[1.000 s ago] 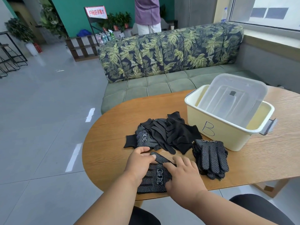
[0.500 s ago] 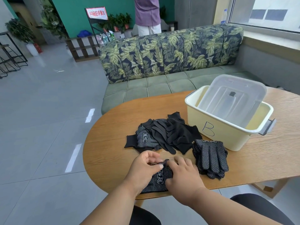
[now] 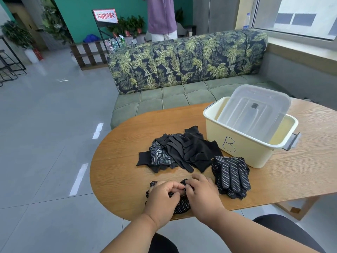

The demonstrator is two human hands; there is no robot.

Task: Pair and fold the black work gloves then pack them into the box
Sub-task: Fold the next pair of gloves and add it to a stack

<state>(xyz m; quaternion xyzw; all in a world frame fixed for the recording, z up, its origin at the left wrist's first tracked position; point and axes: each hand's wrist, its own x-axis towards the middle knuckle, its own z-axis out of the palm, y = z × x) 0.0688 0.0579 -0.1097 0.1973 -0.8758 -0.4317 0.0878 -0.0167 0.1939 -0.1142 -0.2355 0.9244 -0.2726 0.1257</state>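
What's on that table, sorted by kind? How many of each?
Glove groups: 3 (loose glove pile, stacked gloves, the folded pair under both hands; single gloves cannot be counted)
Cream box marked B: 1
Clear lid, leaning inside the box: 1
Total: 5

At the near edge of the wooden table (image 3: 116,172), the left hand (image 3: 162,199) and the right hand (image 3: 202,196) meet over a black dotted glove pair (image 3: 181,207), fingers curled and pinching its fabric between them. Just right of the hands lies a folded stack of gloves (image 3: 231,175), fingertips toward the person. Behind the hands sits a loose pile of gloves (image 3: 182,152). The cream box (image 3: 242,152), marked B, stands right of the pile, with a clear lid (image 3: 255,114) tilted inside it. A leaf-print sofa (image 3: 182,59) runs behind the table
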